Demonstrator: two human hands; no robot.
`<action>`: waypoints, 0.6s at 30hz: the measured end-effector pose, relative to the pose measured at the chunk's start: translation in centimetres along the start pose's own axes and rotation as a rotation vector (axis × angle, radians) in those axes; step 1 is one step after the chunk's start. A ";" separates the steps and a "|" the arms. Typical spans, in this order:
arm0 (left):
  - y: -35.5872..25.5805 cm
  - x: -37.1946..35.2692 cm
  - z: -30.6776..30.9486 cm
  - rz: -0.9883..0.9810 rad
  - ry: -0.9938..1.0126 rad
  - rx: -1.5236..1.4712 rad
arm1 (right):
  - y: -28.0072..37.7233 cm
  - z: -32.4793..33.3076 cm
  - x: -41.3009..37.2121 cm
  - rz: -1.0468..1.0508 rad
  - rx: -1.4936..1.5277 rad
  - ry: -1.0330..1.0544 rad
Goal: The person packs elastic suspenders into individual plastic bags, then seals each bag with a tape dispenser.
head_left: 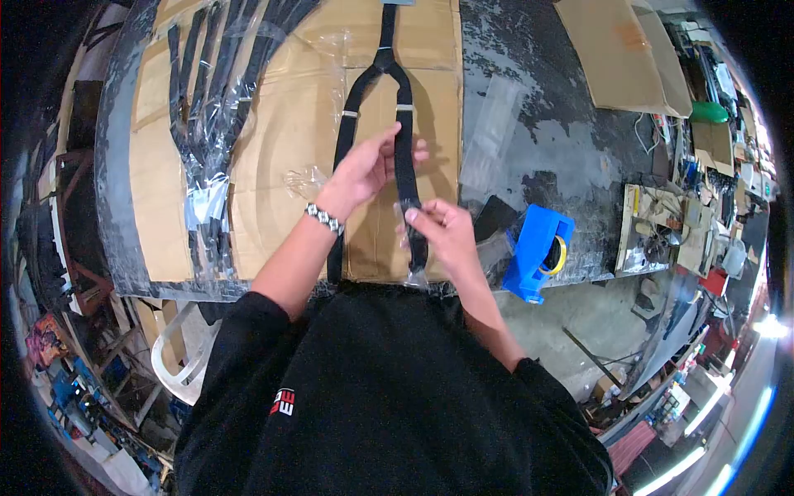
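Observation:
A pair of black Y-shaped suspenders (403,169) lies lengthwise on the cardboard, with metal adjusters on both front straps. My left hand (364,169), wearing a beaded bracelet, reaches from the left to the right-hand strap. Its fingers pass behind the strap and show on the far side, curled loosely about it. Lower down, my right hand (447,231) pinches the same strap between thumb and fingers, where clear plastic (415,277) covers the strap's end. The other strap (346,153) hangs straight toward the table's front edge.
Several plastic-wrapped suspenders (207,149) lie on the left of the cardboard sheet (273,198). A blue tape dispenser (529,252) stands at the right front edge. Clear plastic sleeves (495,136) lie beside the cardboard. An open cardboard box (616,54) is at the back right.

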State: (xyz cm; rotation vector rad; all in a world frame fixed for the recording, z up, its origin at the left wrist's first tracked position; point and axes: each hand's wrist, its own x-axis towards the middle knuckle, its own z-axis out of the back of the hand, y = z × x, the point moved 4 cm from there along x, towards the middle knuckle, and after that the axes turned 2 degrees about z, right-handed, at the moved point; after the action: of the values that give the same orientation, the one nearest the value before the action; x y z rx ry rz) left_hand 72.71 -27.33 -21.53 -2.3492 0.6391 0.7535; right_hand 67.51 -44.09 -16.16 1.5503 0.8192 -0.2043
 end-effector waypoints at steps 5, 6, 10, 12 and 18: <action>-1.9 2.4 0.5 -0.156 0.007 0.198 | -1.0 0.5 2.4 0.003 0.059 -0.139; -1.8 2.2 0.6 -0.138 -0.009 0.213 | -0.7 0.4 3.9 0.056 0.064 -0.157; -1.3 1.2 1.8 -0.133 -0.062 0.149 | -0.3 0.1 6.1 -0.034 0.084 -0.083; -2.9 1.5 2.1 -0.205 -0.045 0.072 | -0.3 0.0 4.7 -0.043 0.013 -0.011; -5.7 -0.9 -1.8 -0.267 -0.023 0.129 | 0.2 -0.7 3.1 0.036 0.004 -0.081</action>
State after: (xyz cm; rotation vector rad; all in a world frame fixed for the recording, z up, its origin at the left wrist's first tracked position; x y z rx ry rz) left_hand 76.04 -24.19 -17.56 -2.2453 0.3429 0.5999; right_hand 69.67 -42.31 -17.64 1.5490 0.7274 -0.2414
